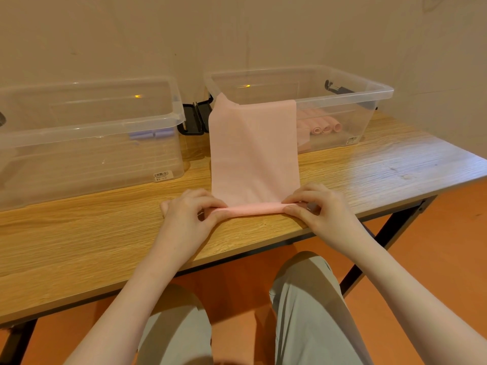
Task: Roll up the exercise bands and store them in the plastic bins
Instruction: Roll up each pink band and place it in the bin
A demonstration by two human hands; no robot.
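Wooden table (105, 233): pink band (254, 154) rolled edge pinched between left hand (189, 209), right hand (319, 206).

From my remote seat I count two clear plastic bins: the left bin (89, 133) at upper left, the right bin (300, 101) at upper right. One unrolled pink band (254, 151) at center, about four pink rolls (320, 127), two purple rolls (150, 134); two hands, left hand (189, 209) and right hand (319, 206).
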